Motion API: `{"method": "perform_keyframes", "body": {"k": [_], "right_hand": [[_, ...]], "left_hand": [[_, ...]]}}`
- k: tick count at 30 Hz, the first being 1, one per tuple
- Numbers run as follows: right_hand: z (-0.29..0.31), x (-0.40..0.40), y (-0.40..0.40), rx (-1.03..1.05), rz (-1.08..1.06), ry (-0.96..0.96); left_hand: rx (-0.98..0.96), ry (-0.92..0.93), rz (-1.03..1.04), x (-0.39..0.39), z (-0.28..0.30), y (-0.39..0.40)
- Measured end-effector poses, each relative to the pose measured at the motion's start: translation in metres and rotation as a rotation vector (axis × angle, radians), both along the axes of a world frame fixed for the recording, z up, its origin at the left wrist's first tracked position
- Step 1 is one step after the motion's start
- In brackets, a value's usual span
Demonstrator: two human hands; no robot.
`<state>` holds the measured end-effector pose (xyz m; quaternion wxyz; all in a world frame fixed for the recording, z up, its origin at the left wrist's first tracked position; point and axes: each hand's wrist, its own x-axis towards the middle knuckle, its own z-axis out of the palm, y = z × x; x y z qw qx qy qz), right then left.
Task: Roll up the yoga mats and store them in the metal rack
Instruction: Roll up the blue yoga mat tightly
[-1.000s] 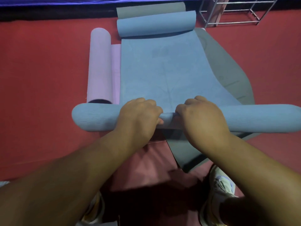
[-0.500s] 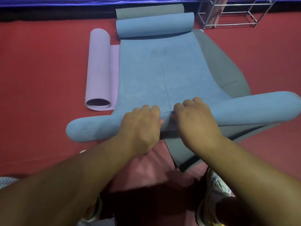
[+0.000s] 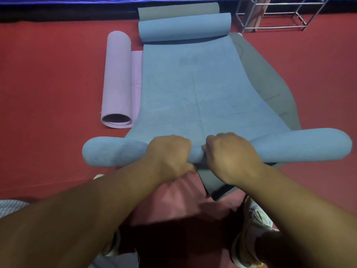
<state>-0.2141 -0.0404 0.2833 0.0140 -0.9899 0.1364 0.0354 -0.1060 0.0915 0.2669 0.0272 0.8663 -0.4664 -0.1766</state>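
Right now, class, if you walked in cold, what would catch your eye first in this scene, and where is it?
First, the blue yoga mat spread down the middle of the red floor, with the left hand and right hand gripping the thick roll at its near end. Beside it on the left lies a rolled lilac mat; a grey mat shows underneath on the right. The metal rack stands at the far right.

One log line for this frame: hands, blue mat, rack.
left hand: grips blue mat roll | right hand: grips same roll | blue mat: part rolled, far end curled | metal rack: top right, no blue mat in it
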Motion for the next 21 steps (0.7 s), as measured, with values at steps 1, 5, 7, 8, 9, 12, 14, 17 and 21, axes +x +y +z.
{"method": "perform_keyframes", "body": {"k": [1, 5, 7, 8, 9, 12, 14, 17, 21], "right_hand": [[-0.005, -0.002, 0.003, -0.088, 0.027, -0.048], [-0.01, -0.003, 0.013, -0.152, 0.053, -0.099], [-0.005, -0.002, 0.017, -0.096, 0.018, 0.018], [-0.003, -0.001, 0.017, -0.054, 0.0, 0.061], [-0.002, 0.0, 0.015, -0.01, -0.006, 0.074], [0.0, 0.006, 0.009, 0.094, -0.053, 0.099], [0.003, 0.007, 0.005, 0.117, -0.056, 0.114], [0.003, 0.008, 0.006, 0.029, 0.0, 0.095], [-0.008, 0.008, 0.013, -0.256, 0.108, 0.005]], "left_hand": [[0.022, 0.025, 0.014, 0.003, -0.001, 0.0], [0.085, 0.121, 0.03, 0.01, -0.001, 0.0], [0.127, 0.151, 0.007, 0.013, 0.002, 0.0], [0.135, 0.14, -0.01, 0.014, 0.004, 0.001], [0.131, 0.104, -0.026, 0.014, 0.005, 0.002], [0.027, -0.137, -0.056, 0.005, 0.004, 0.007], [-0.059, -0.227, -0.042, -0.003, 0.001, 0.01], [-0.045, -0.132, 0.008, -0.003, 0.0, 0.016], [0.046, 0.025, -0.002, 0.009, 0.003, 0.011]]}}
